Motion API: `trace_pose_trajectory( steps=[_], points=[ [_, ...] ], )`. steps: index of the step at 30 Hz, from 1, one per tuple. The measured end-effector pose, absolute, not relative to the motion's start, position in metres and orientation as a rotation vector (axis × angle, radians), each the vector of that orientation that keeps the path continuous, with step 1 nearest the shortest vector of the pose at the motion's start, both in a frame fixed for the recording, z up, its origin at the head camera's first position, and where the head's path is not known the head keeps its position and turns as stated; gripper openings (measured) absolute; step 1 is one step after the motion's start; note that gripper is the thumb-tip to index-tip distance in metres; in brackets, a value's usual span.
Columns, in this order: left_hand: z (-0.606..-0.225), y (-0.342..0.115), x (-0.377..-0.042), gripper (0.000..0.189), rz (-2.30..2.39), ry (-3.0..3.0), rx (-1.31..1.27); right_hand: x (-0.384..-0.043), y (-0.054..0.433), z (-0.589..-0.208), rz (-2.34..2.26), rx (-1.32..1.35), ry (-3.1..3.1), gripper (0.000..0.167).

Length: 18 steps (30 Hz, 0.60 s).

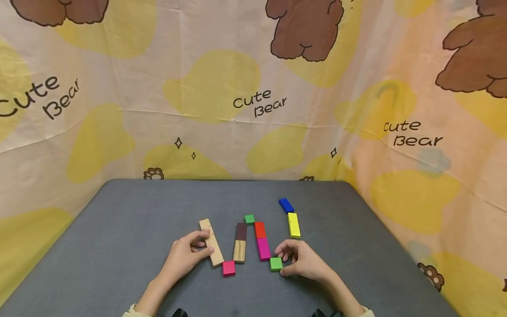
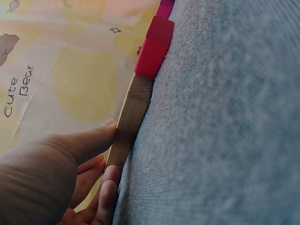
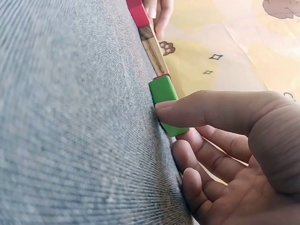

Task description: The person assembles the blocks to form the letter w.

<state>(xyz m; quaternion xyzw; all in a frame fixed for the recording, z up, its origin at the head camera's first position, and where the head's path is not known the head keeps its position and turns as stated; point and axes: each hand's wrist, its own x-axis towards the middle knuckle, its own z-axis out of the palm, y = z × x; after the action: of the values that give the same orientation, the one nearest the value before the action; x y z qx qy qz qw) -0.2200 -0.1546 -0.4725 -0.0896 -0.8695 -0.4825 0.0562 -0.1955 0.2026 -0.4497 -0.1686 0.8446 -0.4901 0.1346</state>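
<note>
My left hand grips a light wooden block, with the thumb along its near side and fingertips over its left edge. Another pale wooden block continues the line at its far end. A pinkish-red block sits at the near end. My right hand holds a small green block; in the right wrist view, the thumb presses the face of this green block and curled fingers lie behind it. Beside it, a magenta block lines up with a red-orange block.
Between the hands lie a dark brown block and a striped wooden block, end to end. Another green block bridges toward the red-orange one. Farther right are a yellow block and a blue block. A printed cloth surrounds the grey table.
</note>
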Motion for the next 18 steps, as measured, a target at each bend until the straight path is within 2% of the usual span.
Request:
trace_pose_trajectory(
  steps=[18],
  points=[
    [-0.4677, -0.1535, -0.2159, 0.039, -1.447, -2.629, -0.283, -0.1945, 0.2033, -0.4459, -1.445, -0.490, 2.403, 0.039]
  ],
)
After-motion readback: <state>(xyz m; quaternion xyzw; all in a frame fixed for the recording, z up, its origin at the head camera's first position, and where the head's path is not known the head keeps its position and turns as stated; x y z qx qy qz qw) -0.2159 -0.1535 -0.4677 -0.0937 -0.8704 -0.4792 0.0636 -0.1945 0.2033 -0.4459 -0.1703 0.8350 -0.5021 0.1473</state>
